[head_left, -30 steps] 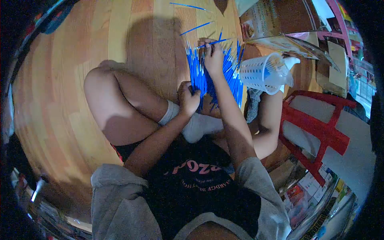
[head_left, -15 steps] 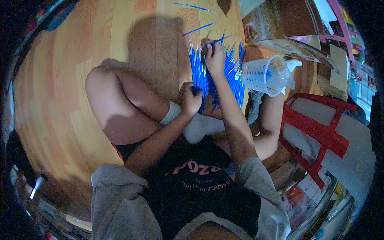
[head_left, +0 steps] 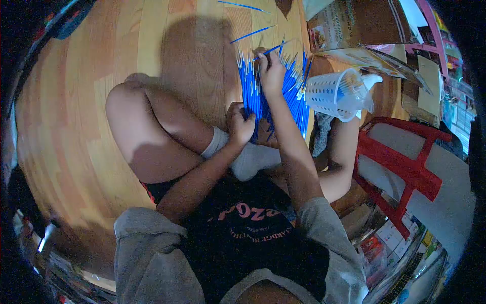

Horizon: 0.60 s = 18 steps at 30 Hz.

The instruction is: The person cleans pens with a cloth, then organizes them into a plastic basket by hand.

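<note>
A dense heap of thin blue sticks with pale tips, which look like pen refills, lies on the floor in front of my crossed legs. My right hand is above the far part of the heap, thumb and fingers pinched on a single blue refill held slantwise. At the heap's near left edge, my left hand is curled round the lower ends of a bunch of refills; its fingertips are partly hidden. Two loose refills lie apart on the floor beyond.
A white perforated plastic basket lies on its side right of the heap, a clear plastic bag and refills in its mouth. Cardboard boxes stand at the far right. A red-framed piece of furniture is close on the right, on the wooden floor.
My right hand has shifted very slightly away from me with the pinched refill. My left hand stays at the bunch, and the basket and heap look the same.
</note>
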### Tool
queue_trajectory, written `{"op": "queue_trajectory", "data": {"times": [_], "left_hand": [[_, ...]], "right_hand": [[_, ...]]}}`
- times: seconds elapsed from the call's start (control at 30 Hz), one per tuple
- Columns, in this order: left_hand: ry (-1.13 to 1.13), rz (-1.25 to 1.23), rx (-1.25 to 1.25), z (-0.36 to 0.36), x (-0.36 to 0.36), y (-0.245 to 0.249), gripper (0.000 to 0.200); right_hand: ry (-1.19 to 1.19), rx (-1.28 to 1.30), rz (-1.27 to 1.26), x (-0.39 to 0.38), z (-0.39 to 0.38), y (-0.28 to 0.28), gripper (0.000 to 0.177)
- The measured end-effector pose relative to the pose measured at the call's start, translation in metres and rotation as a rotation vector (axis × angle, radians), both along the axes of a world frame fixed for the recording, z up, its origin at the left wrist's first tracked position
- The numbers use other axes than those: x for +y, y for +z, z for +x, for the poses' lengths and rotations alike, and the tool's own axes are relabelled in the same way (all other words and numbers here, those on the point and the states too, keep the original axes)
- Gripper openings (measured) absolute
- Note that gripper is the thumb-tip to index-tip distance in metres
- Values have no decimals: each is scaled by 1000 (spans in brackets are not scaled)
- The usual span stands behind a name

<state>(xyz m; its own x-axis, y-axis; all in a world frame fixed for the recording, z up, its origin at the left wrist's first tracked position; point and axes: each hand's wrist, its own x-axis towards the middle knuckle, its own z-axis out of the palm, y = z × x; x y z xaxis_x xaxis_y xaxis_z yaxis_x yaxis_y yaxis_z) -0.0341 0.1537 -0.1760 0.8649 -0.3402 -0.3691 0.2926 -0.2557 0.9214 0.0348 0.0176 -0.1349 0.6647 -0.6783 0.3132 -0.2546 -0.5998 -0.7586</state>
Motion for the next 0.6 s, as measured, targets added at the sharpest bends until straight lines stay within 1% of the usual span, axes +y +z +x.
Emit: {"op": "queue_trajectory", "data": {"times": [0.03,0.07,0.17,0.2,0.3,0.33,0.37,0.4,0.43,0.5,0.53,0.6], "left_hand": [[-1,-1,3,0,0,-2,32],[-25,31,-46,2,1,-4,33],[-56,64,-128,1,0,-13,34],[-62,72,-164,1,1,-14,35],[-46,56,-198,-2,1,-18,34],[-47,53,-196,-4,1,-25,34],[-36,31,-171,-5,0,-34,34],[-23,9,-148,-3,-1,-30,34],[-20,8,-147,-3,-1,-26,34],[-40,-44,-45,-1,1,-17,35],[-37,-44,-46,-3,1,-23,35],[-74,18,-133,-4,1,-31,35]], "right_hand": [[3,82,-45,0,-1,1,10],[5,163,-92,0,-1,1,10],[0,103,-97,3,0,-1,12],[-7,71,-33,5,1,2,11],[-22,106,-30,-2,-2,-4,11],[-23,108,-32,-2,-4,-4,11],[-12,189,-58,-3,-8,-3,11],[0,270,-82,-3,-10,-1,11],[2,271,-84,-2,-11,1,11],[56,115,-76,1,-13,1,12],[58,114,-76,-1,-14,-2,12],[53,206,-87,-4,-17,-6,13]]}}
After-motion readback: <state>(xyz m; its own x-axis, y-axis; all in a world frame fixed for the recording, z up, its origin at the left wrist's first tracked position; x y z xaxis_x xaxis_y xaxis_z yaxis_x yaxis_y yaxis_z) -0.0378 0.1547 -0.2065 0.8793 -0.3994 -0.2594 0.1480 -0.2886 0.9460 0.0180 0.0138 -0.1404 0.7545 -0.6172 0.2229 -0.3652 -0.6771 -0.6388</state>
